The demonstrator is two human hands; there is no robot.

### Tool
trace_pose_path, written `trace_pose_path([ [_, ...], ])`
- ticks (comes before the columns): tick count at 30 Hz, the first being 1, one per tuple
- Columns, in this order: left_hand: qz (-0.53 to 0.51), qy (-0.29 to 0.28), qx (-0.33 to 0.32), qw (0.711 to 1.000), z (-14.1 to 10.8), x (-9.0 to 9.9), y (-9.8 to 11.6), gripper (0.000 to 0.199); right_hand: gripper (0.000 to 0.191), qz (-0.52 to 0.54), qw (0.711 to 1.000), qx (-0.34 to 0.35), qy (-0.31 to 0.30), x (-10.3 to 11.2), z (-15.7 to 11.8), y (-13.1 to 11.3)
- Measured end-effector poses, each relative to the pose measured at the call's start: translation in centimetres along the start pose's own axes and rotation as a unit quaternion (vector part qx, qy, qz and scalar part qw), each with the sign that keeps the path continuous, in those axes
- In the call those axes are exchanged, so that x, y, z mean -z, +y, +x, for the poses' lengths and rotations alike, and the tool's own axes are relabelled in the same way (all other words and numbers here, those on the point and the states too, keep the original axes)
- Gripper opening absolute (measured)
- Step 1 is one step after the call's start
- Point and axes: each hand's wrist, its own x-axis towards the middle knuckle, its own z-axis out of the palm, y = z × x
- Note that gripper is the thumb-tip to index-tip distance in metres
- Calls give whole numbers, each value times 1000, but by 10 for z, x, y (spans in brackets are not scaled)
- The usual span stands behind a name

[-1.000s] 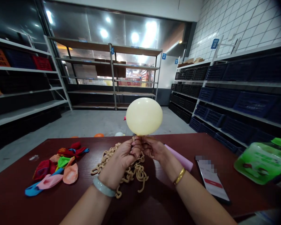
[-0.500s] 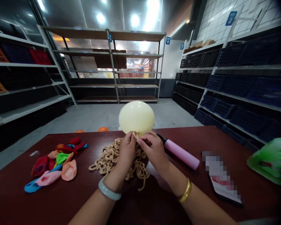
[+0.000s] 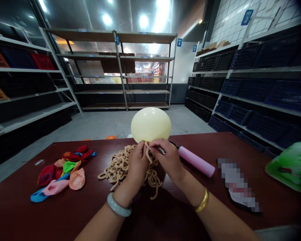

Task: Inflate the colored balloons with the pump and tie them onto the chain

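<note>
balloon [image 3: 151, 125], pale yellow, inflated: sits just beyond the cord heap [image 3: 119, 164], with base down at the fingertips. left hand [image 3: 139, 160]: held over the cord heap, thumb and forefinger pinched together on a strand [image 3: 148, 154]. right hand [image 3: 167, 154]: held over the right edge of the cord heap, fingertips at the same strand; cannot tell whether clamped on it. likely very light, springy, thin-skinned and easily burst; probably best held by the neck, with nails kept off the rounded sides. to the right of the cord heap: pink cylinder [image 3: 197, 161]. to the left, apart: limp balloons [image 3: 56, 186].
</note>
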Motion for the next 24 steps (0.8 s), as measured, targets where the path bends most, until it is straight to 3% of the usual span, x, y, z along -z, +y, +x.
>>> trace_pose_path([
  [4,93,-2,-60,994,-2,6,4,14,8,6,999,-34,-7,1,0,1],
  [11,211,-17,-88,973,1,10,9,12,3,-40,995,-84,-23,4,5,-6],
  [14,164,-34,-75,983,1,7,8,13,4,-92,994,-58,-26,2,3,-8],
  [19,-15,-33,-13,999,-4,-4,11,20,3,-224,974,-10,21,-3,-4,-8],
  [24,-68,-27,-27,997,-7,-6,12,20,2,-212,977,-19,34,-5,-5,-9],
])
